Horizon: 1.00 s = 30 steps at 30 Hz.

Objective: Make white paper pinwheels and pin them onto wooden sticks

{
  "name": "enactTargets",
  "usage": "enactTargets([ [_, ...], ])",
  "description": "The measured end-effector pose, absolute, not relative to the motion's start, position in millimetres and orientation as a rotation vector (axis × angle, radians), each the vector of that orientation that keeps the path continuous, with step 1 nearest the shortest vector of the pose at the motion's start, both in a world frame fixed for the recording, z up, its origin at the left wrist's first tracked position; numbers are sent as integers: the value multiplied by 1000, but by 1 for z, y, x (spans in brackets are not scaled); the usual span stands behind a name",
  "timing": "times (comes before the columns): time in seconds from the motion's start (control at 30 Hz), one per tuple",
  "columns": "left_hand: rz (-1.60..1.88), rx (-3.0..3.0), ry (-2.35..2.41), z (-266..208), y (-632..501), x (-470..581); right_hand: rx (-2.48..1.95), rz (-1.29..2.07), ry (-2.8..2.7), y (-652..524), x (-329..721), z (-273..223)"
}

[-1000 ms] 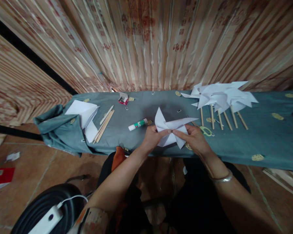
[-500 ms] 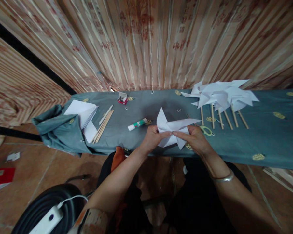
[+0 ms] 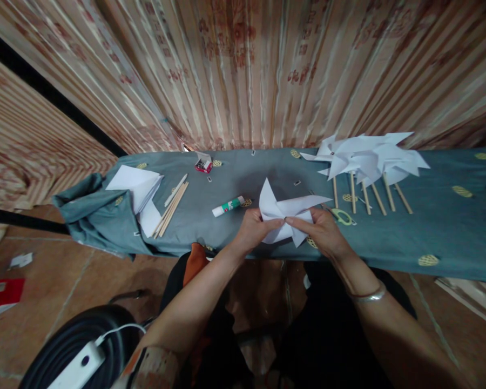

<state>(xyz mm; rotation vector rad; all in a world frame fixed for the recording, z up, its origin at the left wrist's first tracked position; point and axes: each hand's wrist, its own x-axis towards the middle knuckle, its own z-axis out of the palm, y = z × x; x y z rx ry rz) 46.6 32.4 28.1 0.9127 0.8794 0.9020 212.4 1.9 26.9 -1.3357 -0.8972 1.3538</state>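
A white paper pinwheel (image 3: 281, 208) is held above the front part of the table, its pointed blades spread around a folded centre. My left hand (image 3: 253, 227) grips its left side, with the thumb pressed at the middle. From the right, my right hand (image 3: 322, 229) grips the same pinwheel, and its thumb meets the left one at the centre. My other fingers are hidden behind the paper. No stick shows on this pinwheel. Left of my hands lies a glue stick (image 3: 228, 206); to the right are scissors with green handles (image 3: 342, 217), partly hidden.
Several finished pinwheels (image 3: 364, 159) on wooden sticks lie at the back right. On the left are a stack of white paper (image 3: 132, 186), loose wooden sticks (image 3: 172, 210) and a white pen-like item (image 3: 176, 190). A small open red box (image 3: 203, 163) stands near the table's (image 3: 263, 167) back edge.
Almost nothing differs. Both hands keep their hold on the pinwheel, whose right blade has shifted very slightly to the left.
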Motion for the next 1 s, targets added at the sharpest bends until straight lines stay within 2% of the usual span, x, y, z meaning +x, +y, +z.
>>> enactTargets([
  [0.8,918,1092,941,25,37,34,-1342,1336,-908,1,193,24],
  [1.0,890,1113,831,38,38,28,-1276,1316,-918,9,196,21],
])
